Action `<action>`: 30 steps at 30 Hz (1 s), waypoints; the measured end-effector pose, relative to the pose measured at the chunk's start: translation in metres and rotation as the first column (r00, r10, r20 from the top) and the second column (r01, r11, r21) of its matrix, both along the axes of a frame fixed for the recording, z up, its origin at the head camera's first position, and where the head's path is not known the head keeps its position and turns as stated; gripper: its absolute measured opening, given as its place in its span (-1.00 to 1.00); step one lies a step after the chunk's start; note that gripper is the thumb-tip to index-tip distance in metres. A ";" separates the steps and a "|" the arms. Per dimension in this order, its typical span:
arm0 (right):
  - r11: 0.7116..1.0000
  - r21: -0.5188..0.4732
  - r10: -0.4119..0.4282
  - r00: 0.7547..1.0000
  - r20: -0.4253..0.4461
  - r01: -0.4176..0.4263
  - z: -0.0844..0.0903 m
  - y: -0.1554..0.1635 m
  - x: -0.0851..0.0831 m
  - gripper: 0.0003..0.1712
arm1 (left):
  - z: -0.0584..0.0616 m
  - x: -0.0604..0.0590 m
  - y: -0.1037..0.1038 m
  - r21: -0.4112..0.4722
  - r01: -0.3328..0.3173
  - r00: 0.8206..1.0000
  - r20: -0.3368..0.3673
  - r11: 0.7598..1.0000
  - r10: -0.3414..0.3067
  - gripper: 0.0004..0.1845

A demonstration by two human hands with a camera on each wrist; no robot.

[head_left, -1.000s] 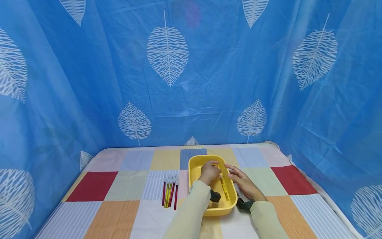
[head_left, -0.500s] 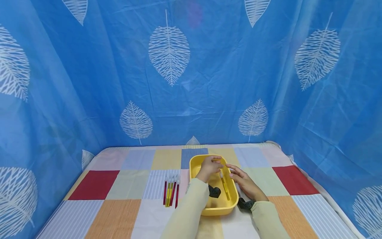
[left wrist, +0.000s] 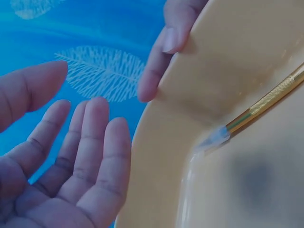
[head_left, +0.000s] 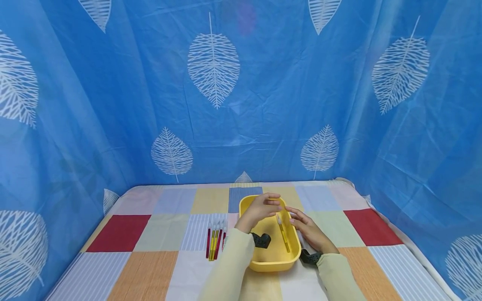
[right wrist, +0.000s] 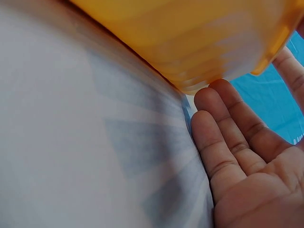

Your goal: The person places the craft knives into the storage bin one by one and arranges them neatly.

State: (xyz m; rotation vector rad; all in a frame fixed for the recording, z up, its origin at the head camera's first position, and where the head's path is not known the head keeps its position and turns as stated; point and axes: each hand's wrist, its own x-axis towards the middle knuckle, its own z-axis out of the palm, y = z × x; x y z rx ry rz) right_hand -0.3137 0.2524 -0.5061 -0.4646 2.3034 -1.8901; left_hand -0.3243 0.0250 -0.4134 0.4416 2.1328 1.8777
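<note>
Left hand (head_left: 260, 211) hovers half-spread; right hand (head_left: 311, 235) (fingers straight) touches yellow tray (head_left: 276, 266).

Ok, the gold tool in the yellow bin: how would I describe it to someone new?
On the patchwork cloth stands a yellow bin. Inside, on its right-hand side, lies a slim gold tool, its translucent cap toward the far end. It alone shows in the bin; similar red and gold tools lie bunched on the cloth to the left.

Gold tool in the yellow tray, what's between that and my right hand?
In the head view, the side wall of the yellow tray stands between the gold tool and your right hand; no other object shows there.
</note>
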 end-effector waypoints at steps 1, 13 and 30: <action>1.000 0.000 0.000 1.000 0.001 0.000 0.000 0.000 0.000 -0.34 | 0.001 0.001 -0.002 0.002 0.007 1.000 -0.009 1.000 -0.007 -0.52; 1.000 -0.003 -0.017 1.000 0.027 0.017 0.001 -0.002 0.001 -0.33 | 0.004 0.004 -0.025 -0.009 0.042 0.998 -0.050 0.999 -0.042 -0.50; 1.000 0.003 -0.031 0.999 0.035 0.031 0.003 -0.001 0.002 -0.34 | 0.022 0.016 -0.069 0.037 0.001 0.984 -0.180 0.999 0.005 -0.51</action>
